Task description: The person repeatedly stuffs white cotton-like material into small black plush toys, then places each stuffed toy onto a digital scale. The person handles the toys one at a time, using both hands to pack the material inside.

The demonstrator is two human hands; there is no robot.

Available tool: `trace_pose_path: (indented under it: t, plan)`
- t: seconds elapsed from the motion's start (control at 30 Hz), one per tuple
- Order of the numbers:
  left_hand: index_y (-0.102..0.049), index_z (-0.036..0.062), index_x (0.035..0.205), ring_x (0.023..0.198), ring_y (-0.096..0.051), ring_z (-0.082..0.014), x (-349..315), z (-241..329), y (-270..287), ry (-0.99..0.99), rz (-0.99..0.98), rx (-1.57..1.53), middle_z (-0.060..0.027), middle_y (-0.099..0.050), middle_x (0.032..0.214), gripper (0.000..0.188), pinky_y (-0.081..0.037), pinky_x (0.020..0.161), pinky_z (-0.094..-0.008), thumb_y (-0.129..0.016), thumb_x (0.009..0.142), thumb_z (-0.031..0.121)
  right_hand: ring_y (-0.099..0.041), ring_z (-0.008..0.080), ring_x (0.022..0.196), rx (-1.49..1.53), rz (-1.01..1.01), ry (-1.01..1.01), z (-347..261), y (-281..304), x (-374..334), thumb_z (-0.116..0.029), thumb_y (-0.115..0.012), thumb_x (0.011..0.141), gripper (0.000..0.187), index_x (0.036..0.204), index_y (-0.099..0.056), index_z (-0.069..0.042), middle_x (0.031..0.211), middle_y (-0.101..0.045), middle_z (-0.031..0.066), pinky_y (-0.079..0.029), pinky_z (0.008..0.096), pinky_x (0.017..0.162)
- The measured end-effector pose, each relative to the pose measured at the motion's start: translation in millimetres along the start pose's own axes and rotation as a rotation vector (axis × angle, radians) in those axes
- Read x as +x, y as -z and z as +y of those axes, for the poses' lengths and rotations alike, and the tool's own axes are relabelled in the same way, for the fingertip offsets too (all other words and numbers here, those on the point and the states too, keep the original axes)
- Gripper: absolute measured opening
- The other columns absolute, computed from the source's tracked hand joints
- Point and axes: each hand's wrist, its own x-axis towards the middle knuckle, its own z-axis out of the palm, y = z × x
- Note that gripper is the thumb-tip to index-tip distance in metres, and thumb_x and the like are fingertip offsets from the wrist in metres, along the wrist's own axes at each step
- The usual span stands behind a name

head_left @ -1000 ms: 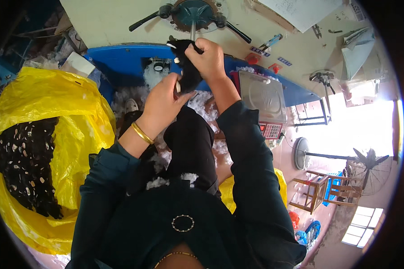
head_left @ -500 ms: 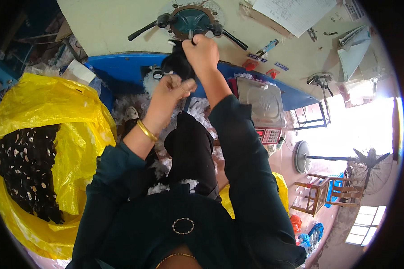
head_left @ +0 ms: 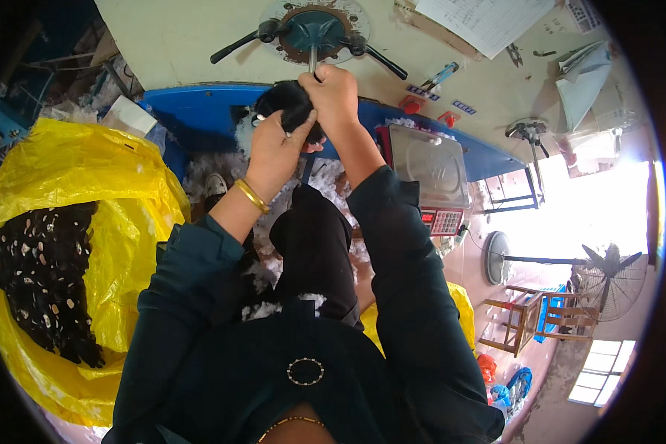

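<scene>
A black furry plush piece sits at the end of the metal nozzle that juts from the round green machine fitting. My right hand is closed around the top of the piece, right at the nozzle. Lower down, my left hand, with a gold bangle on its wrist, pinches the piece between thumb and fingers. A small pinkish part of it shows beneath my left thumb. The rest of its underside is hidden by my hands.
Black handles flank the fitting. At left stands a yellow sack full of black pieces with pale spots. White fluff litters the floor. A weighing scale, red buttons, pliers and papers are to the right.
The left hand has moved up and taken hold of the black plush piece, whose lower part has swung a little left and looks rounder. The right hand stays at the nozzle.
</scene>
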Motion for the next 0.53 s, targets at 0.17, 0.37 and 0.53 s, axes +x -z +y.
trace_pose_path:
  t: [0.17,0.37,0.53]
  plan:
    - [-0.057,-0.0027,0.108,0.07,-0.066,-0.0136,-5,-1,1,-0.017,0.001,-0.106,-0.0081,-0.065,0.087,0.026,-0.054,0.059,-0.0239,-0.053,0.097,0.021,-0.039,0.0296,0.047,0.001,0.059,0.13,12,1,-12,-0.022,-0.066,0.075,0.034,0.061,-0.048,0.003,0.055,-0.047,0.0208,-0.039,0.0415,0.05]
    - [-0.059,-0.0016,0.1,0.069,-0.065,-0.0134,-1,13,3,0.114,-0.034,-0.256,-0.0086,-0.066,0.081,0.025,-0.052,0.059,-0.0226,-0.054,0.097,0.023,-0.04,0.0192,0.045,0.071,0.043,0.043,8,-6,-2,-0.019,-0.065,0.074,0.029,0.062,-0.051,0.004,0.054,-0.047,0.0183,-0.037,0.0389,0.047]
    - [-0.056,-0.0008,0.113,0.074,-0.064,-0.0121,-32,11,2,0.145,-0.009,-0.2,-0.0067,-0.066,0.089,0.036,-0.052,0.069,-0.0226,-0.062,0.093,0.028,-0.044,0.0186,0.047,0.185,0.006,0.097,7,9,-30,-0.015,-0.068,0.073,0.03,0.06,-0.051,0.004,0.056,-0.051,0.0185,-0.039,0.034,0.048]
